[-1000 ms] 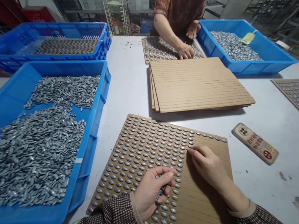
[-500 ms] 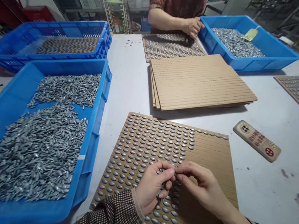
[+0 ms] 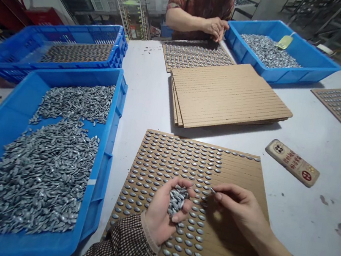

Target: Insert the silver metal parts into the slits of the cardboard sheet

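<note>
A heap of small grey oval metal pieces lies in the palm of my left hand, whose fingers curl around it. My right hand pinches one such metal piece between thumb and forefinger. Both hands are over a slotted cardboard sheet. Rows of the same oval pieces are set along its slots on the left and middle, and the top row runs to the right corner. Part of the sheet is hidden beneath my hands.
To the left, a blue tub holds many loose metal pieces; a blue crate stands behind it. Stacked cardboard sheets lie ahead. A phone is at right. Across the table, a person's hand is beside another blue tub.
My hands have moved apart. The left has turned its palm up and loosened, showing the heap of pieces; the right has shifted slightly right with one piece. The other person's hand has moved a little.
</note>
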Action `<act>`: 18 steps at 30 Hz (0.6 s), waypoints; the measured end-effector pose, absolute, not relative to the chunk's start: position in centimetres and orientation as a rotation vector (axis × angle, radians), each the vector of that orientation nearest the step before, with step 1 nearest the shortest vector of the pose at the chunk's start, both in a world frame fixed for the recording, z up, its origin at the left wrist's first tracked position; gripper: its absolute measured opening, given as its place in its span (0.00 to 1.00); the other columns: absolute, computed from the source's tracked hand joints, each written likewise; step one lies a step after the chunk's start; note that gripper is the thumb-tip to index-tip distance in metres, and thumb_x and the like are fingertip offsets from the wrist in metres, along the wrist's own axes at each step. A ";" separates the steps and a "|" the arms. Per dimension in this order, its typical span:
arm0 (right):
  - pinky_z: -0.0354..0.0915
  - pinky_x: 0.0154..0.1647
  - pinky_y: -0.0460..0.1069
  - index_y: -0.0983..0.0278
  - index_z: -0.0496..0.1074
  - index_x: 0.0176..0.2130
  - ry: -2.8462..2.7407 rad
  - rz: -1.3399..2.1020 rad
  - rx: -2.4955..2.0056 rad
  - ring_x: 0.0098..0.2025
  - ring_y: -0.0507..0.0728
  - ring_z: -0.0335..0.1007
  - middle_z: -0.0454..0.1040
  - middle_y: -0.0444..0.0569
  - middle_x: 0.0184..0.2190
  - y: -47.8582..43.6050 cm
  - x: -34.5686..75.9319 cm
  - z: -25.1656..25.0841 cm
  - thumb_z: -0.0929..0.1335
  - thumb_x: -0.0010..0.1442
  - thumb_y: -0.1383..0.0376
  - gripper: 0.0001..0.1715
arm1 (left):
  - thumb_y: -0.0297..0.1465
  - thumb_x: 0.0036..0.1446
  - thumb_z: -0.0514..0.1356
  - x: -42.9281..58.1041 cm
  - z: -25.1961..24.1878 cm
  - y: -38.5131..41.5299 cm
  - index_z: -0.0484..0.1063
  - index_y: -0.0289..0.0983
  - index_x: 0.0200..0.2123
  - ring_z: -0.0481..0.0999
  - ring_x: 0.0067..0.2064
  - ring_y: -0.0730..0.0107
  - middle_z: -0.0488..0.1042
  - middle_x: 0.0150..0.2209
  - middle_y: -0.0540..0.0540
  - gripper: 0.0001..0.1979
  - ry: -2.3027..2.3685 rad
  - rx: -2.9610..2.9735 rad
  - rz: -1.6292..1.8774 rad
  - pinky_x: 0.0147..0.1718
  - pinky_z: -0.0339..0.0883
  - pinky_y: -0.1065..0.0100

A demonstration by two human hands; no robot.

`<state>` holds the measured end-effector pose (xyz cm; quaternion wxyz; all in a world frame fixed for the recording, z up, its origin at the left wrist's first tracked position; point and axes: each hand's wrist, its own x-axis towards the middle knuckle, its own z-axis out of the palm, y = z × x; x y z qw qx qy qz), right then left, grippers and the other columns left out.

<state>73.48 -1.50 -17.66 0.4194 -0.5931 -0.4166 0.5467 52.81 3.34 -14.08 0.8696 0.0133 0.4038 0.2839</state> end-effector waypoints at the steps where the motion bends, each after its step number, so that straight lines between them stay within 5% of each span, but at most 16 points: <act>1: 0.71 0.32 0.49 0.65 0.77 0.40 -1.001 1.390 -1.500 0.31 0.55 0.74 0.78 0.50 0.32 -1.5 73.9 -17.9 0.73 0.55 0.55 0.18 | 0.36 0.58 0.56 52.7 -14.0 3.4 0.68 0.35 0.33 0.65 0.21 0.80 0.70 0.29 0.47 0.09 0.833 0.008 0.611 0.11 0.43 0.81; 7: 0.71 0.38 0.52 0.62 0.75 0.42 -1.566 0.845 -1.607 0.39 0.58 0.74 0.77 0.52 0.38 -0.4 76.4 -18.4 0.67 0.63 0.59 0.11 | 0.37 0.59 0.54 53.0 -14.6 2.5 0.68 0.36 0.33 0.52 0.15 0.84 0.59 0.21 0.55 0.11 0.721 -0.085 0.421 0.12 0.35 0.79; 18: 0.71 0.41 0.53 0.62 0.74 0.47 -2.273 0.122 -1.549 0.41 0.58 0.71 0.76 0.54 0.41 1.4 77.2 -20.3 0.58 0.65 0.73 0.19 | 0.39 0.56 0.60 53.8 -14.9 1.5 0.67 0.37 0.39 0.58 0.20 0.84 0.63 0.27 0.53 0.12 0.903 0.159 0.461 0.14 0.37 0.79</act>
